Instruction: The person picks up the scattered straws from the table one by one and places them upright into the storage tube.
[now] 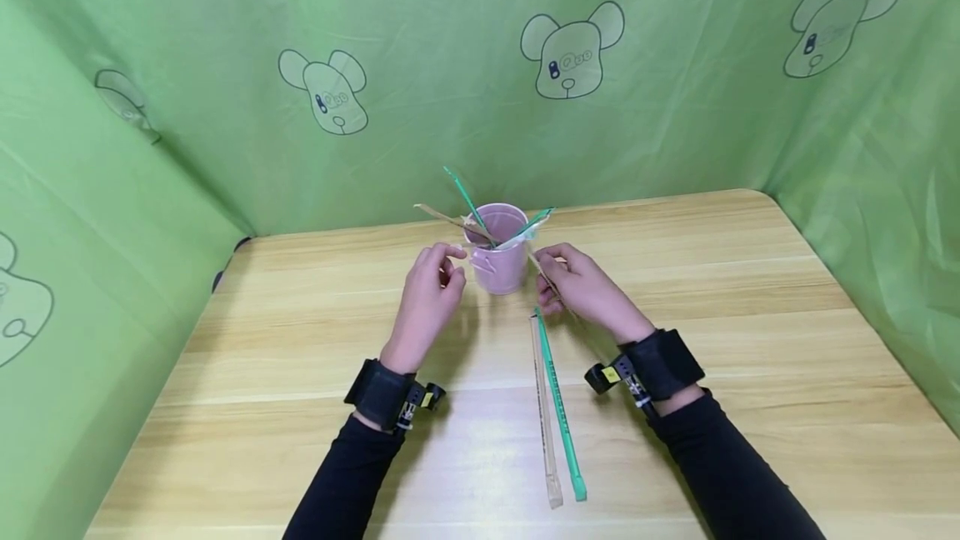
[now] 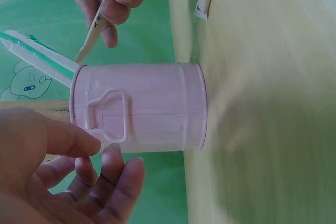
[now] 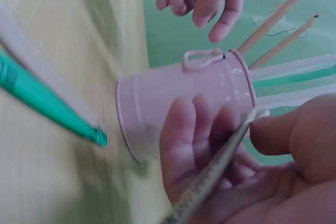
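Note:
A small pink metal bucket (image 1: 500, 275) stands near the back of the table. My right hand (image 1: 581, 283) pinches a tan paper-wrapped straw (image 2: 105, 9) with dark print, just right of the bucket; its tip is close to the rim in the right wrist view. On the bucket's other side is my left hand (image 1: 429, 290), fingers loosely bent and holding nothing, beside the small wire handle (image 2: 126, 114). Out of the bucket lean tan wrapped sticks (image 3: 273, 22), a green straw (image 1: 459, 187) and green straws in pale wrappers (image 2: 39, 56).
In front of the bucket, a tan wrapped straw (image 1: 544, 415) and a green wrapped straw (image 1: 561, 411) lie side by side on the wooden table (image 1: 300, 407). Green cloth (image 1: 450, 40) with printed bear heads hangs behind and at both sides.

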`<state>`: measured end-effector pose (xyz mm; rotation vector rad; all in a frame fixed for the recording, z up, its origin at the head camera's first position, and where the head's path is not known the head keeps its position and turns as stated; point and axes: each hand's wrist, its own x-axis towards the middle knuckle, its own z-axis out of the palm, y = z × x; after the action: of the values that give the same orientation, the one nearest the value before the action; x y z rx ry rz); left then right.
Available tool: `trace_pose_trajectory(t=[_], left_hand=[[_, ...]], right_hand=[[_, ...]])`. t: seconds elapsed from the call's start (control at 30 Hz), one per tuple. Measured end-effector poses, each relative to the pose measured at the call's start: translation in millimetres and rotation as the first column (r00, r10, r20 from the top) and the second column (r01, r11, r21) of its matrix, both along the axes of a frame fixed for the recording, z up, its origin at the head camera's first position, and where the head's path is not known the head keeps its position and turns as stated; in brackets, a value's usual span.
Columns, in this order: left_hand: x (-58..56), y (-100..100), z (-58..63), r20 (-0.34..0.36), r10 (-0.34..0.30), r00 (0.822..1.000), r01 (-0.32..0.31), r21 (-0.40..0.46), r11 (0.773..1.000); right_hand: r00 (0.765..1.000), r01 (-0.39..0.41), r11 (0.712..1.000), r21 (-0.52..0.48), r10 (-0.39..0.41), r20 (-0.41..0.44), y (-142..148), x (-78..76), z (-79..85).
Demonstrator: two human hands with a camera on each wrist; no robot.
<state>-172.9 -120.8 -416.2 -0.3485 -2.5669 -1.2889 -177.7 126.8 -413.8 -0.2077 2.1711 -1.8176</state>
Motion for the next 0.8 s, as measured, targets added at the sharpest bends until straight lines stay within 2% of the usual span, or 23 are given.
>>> trace_pose_trajectory(t=[0.17,0.3,0.4,0.53,0.67,0.8], left_hand=[[-0.3,-1.8,1.4,0.006,0.008,1.000,-0.008,0.005,1.000],[0.0,-2.0,2.2,0.016,0.006,1.000,-0.006,0.003,1.000],[0.0,-1.5,1.9,0.028,-0.003,1.000,0.003,-0.004,1.000],[0.3,-1.1,1.1,0.052,-0.012,0.999,0.014,-0.030,0.999],[1.5,-1.6,0.6,0.106,-0.020,0.994,0.028,-0.076,0.997],[4.3,-2.1,0.9,0.222,-0.040,0.974,0.070,-0.129,0.989]], right_hand=[[0.999,-0.007,0.996,-0.088,0.011,0.039,-2.6,-0.1,0.2],[0.999,0.006,0.978,-0.210,0.003,0.043,-4.4,-0.4,-0.1],[0.999,0.026,0.942,-0.334,-0.013,0.042,-6.7,0.0,-0.2],[0.997,0.066,0.875,-0.481,-0.036,0.071,-10.5,1.2,-0.3],[0.994,0.097,0.827,-0.554,-0.051,0.098,-13.4,3.2,2.4],[0.993,0.120,0.806,-0.579,-0.097,0.070,-9.9,5.7,10.5]])
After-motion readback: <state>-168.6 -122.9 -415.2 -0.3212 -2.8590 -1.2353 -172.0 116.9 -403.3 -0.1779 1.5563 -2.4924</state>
